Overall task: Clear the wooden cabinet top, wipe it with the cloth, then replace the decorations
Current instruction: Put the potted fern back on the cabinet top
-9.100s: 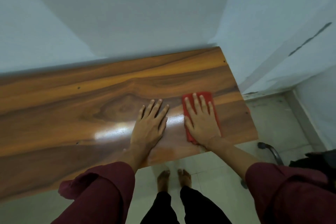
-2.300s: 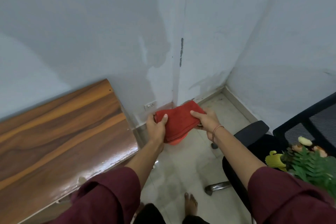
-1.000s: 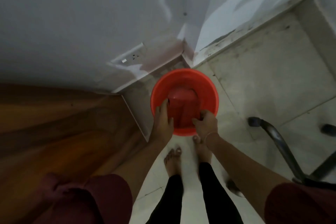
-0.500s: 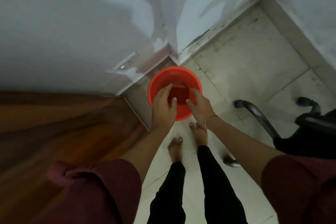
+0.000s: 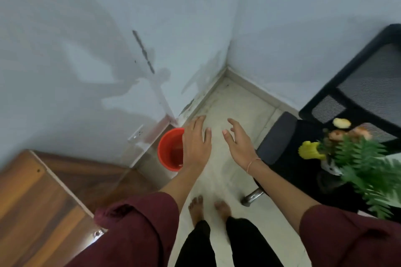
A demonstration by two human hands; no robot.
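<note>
The wooden cabinet top shows at the lower left with nothing on it. A red bucket stands on the floor beside it near the wall corner; the red cloth lies inside, dimly seen. My left hand hovers over the bucket's right rim, fingers straight, holding nothing. My right hand is raised beside it, fingers spread and relaxed, also holding nothing. The decorations, a green fern plant with orange flowers and a yellow figure, sit on a black chair at the right.
A black mesh office chair fills the right side, its metal base leg on the tiled floor. A wall socket sits low on the wall behind the bucket. My bare feet stand on the pale tiles.
Both hands let go of the red cloth in the bucket and rose out of it. My view lifted and turned right, bringing the chair and decorations in.
</note>
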